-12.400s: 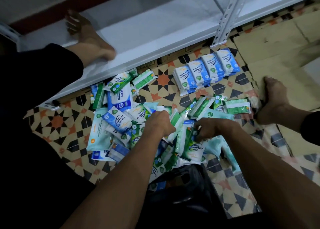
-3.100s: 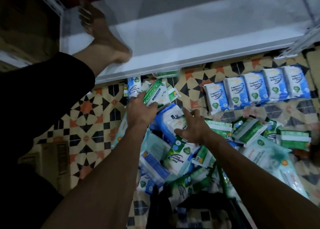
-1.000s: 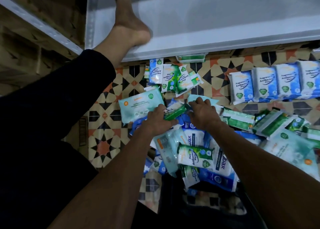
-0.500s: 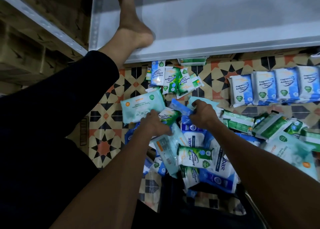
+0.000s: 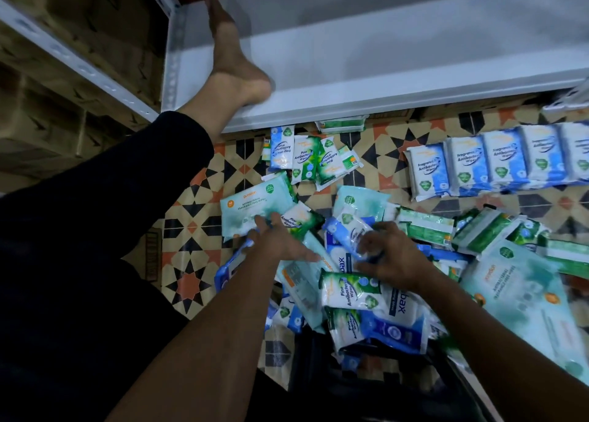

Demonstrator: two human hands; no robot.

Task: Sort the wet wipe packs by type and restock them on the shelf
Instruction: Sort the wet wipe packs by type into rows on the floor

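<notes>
Your left hand [image 5: 280, 243] rests spread-fingered on glossy soft packs [image 5: 350, 289] below the white shelf [image 5: 382, 80]; your right hand [image 5: 387, 257] pinches a crinkly blue pack [image 5: 349, 230].

Left hand [image 5: 280, 244]: bare as I see it, no glove, ring or watch.
Right hand [image 5: 390, 257]: bare too, nothing on the fingers or wrist.
Forearms: both uncovered from wrist to the bottom edge of my view; no sleeve shows on either.
Trouser leg [image 5: 105, 198]: dark, near black, plain cloth with no print or seam I can make out; its hem ends above the ankle.
Foot [image 5: 234, 68]: bare, no sock or shoe.
Lap: dark cloth between my forearms, too dim for detail.
</notes>
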